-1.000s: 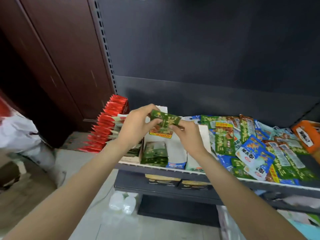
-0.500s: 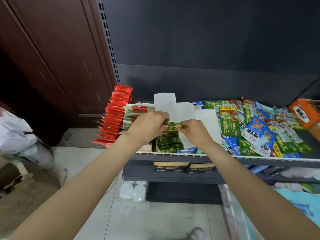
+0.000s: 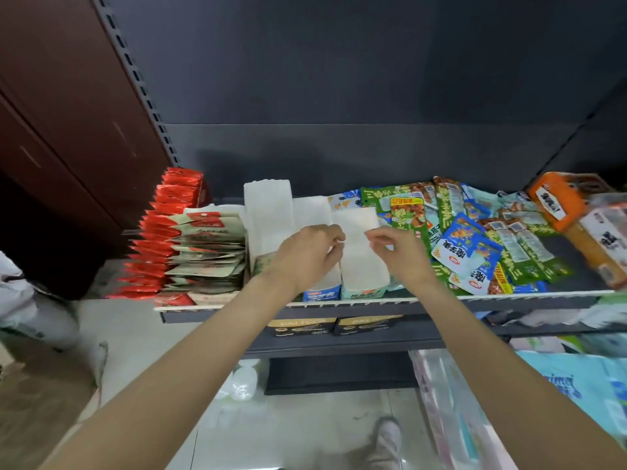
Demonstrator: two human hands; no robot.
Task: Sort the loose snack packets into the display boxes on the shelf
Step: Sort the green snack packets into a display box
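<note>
nearest, a shoe (image 3: pixel 386 435) shows on the floor tiles, with two bare forearms reaching up and away from the bottom corners toward the shelf (image 3: pixel 509 295). under its front lip sit two dark boxes with gold labels (image 3: pixel 334 325).

on the shelf, the left hand (image 3: pixel 305 254) hovers knuckles up over the display boxes (image 3: pixel 359 252), fingers curled, thumb and forefinger tips together near a white flap; whether anything is pinched there cannot be told. the right hand (image 3: pixel 398 252) mirrors it just to the right, fingers loosely curled, thumb and forefinger close, holding nothing that shows. the two hands are near each other but apart.

three white display boxes stand side by side mid-shelf, flaps up; the two nearer ones show blue and teal printed fronts at the shelf edge. a bit of a green packet (image 3: pixel 263 262) shows in the left box, beside the left wrist.

left of the boxes are two rows of upright packets: a beige row (image 3: pixel 207 252) and, further left, a red row (image 3: pixel 159 239); too many to count.

right of the boxes lies the loose heap of packets (image 3: pixel 475 242), green, blue and pale ones overlapping, uncounted. at the far right stand two orange cartons (image 3: pixel 556 201).
</note>
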